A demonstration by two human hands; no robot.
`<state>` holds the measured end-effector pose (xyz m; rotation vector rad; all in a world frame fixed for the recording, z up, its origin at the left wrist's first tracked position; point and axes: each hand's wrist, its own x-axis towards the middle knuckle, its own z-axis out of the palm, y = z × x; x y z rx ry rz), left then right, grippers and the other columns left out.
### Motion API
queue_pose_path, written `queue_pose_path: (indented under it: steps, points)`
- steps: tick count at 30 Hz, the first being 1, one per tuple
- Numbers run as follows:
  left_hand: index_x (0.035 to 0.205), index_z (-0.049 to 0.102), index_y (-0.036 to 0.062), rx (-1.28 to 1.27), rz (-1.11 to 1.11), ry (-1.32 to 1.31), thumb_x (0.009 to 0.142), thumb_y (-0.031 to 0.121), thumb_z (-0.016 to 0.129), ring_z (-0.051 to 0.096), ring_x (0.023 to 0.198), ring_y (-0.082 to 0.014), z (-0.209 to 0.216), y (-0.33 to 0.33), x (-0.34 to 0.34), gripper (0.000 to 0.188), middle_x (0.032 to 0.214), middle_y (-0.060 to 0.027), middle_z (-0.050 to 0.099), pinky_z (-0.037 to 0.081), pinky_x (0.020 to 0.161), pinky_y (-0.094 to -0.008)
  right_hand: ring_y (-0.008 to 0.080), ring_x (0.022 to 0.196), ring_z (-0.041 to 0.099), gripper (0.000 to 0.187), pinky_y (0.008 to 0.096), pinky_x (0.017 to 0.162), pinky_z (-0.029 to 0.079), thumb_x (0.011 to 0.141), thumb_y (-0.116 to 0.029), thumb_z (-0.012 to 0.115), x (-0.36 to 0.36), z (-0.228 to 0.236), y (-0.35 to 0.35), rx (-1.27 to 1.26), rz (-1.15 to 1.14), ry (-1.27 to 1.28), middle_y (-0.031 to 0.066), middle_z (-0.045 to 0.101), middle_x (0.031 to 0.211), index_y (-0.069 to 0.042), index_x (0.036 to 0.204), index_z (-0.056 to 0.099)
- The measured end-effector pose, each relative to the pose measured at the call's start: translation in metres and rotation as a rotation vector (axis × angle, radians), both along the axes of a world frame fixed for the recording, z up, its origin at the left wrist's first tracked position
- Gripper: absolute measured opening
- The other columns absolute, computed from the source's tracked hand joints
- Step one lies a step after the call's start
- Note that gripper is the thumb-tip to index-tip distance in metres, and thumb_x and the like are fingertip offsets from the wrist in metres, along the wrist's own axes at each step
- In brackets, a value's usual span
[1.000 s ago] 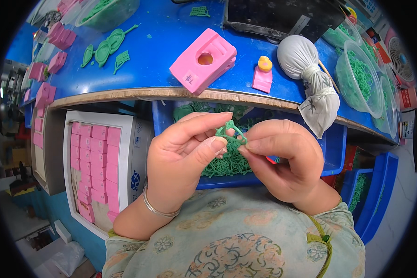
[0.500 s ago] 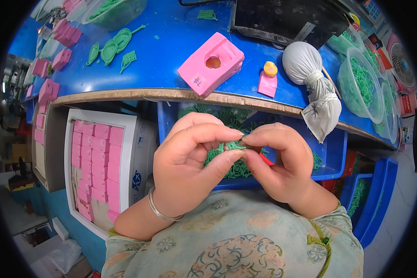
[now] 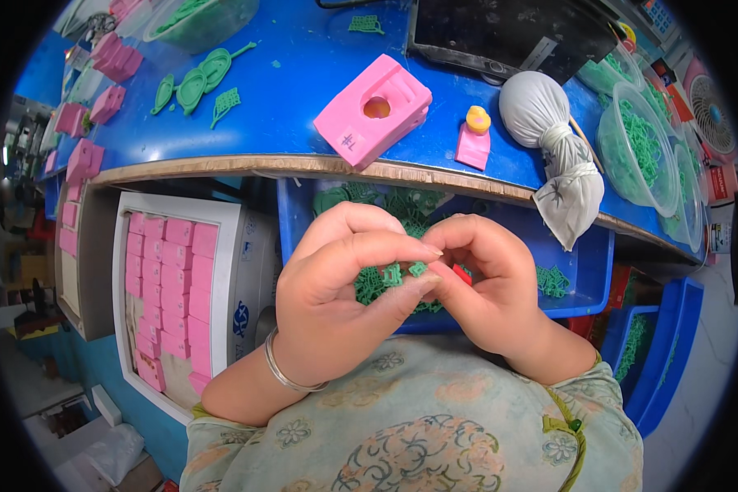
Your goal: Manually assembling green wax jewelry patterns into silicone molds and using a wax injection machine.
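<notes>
My left hand point(image 3: 328, 291) pinches a small green wax-like piece point(image 3: 393, 275) between thumb and fingers. A second bit of green point(image 3: 418, 268) shows where the fingertips of both hands meet; whether it is joined to the first cannot be told. Thumb and index finger pressed together, my right hand point(image 3: 500, 299) touches the left fingertips and holds a red object point(image 3: 462, 274), mostly hidden in the palm. Below both hands lies a heap of tangled green pieces point(image 3: 369, 289) in a blue tray point(image 3: 590, 279) under the table edge.
On the blue table point(image 3: 287, 123) stand a pink mould block point(image 3: 369, 135), a small pink piece with a yellow top point(image 3: 472, 148) and a tied white cloth bag point(image 3: 537, 107). Tubs of green pieces point(image 3: 640, 143) sit right. A white-framed box point(image 3: 230, 246) holds pink blocks.
The green piece between my fingertips has turned and now appears as two separate bits. My right hand has rotated slightly, showing more of the red object.
</notes>
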<state>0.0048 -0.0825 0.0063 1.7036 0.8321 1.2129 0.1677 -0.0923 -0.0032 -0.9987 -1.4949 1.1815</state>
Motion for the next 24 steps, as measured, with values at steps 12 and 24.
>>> queue_pose_path:
  steps: [12,24]
  points:
    - [0.09,0.061,0.0021,-0.03,0.004,-0.017,0.068,-0.006,0.068,0.048,0.084,-0.0137,0.0011,-0.0009,0.0012,0.024,0.091,-0.0068,0.049,0.039,0.074,-0.0234,0.0119,0.063,0.053,0.009,0.0226,0.055,0.043,0.079,0.0,0.059,-0.0011,-0.0019,0.0033,0.11,-0.034,-0.002,0.007,0.056,0.08,0.0,0.088,0.058]
    - [0.093,0.06,0.0016,0.0,0.005,-0.023,0.069,-0.005,0.068,0.048,0.086,-0.0142,-0.0021,0.0001,-0.0007,0.025,0.094,-0.0084,0.049,0.04,0.076,-0.0239,0.0106,0.062,0.05,0.014,0.0206,0.05,0.041,0.075,0.003,0.063,0.0005,0.001,0.0036,0.266,-0.091,-0.052,0.0087,0.053,0.085,0.0,0.086,0.056]
